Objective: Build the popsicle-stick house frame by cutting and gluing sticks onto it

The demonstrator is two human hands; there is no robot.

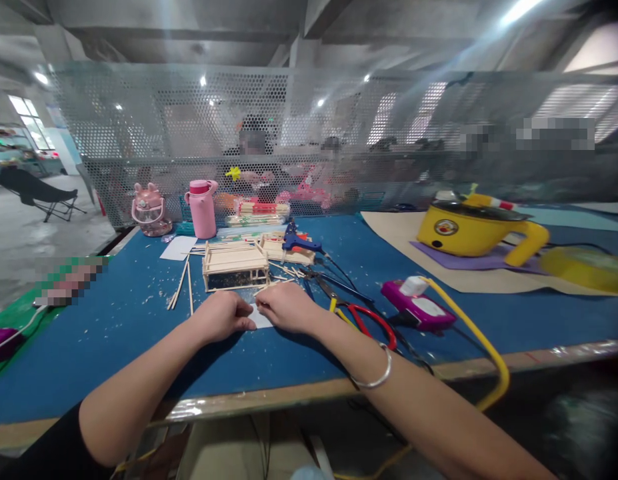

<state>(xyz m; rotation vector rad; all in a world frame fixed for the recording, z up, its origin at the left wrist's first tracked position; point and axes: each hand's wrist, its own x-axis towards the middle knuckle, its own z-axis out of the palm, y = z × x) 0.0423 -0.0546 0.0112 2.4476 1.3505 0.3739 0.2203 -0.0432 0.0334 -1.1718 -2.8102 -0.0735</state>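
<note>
A small piece of white paper (pixel 261 317) lies on the blue table between my two hands. My left hand (pixel 223 316) is closed at the paper's left edge, thumb and fingertips against it. Over the paper's upper right part, my right hand (pixel 287 308) has its fingers curled in a pinch; anything small inside is hidden. Just beyond my hands stands a little frame of wooden sticks (pixel 235 257). A second stick piece (pixel 287 252) lies behind it, with a blue glue gun (pixel 297 241) by it. Loose sticks (pixel 179 285) rest left of the frame.
Pliers (pixel 325 287) and red-handled scissors (pixel 376 321) lie right of my right hand, near a purple power strip (pixel 423 308) with a yellow cord. A yellow electric pot (pixel 461 230) stands far right. At the back left are a pink flask (pixel 203 212) and a clear pink bottle (pixel 151 217).
</note>
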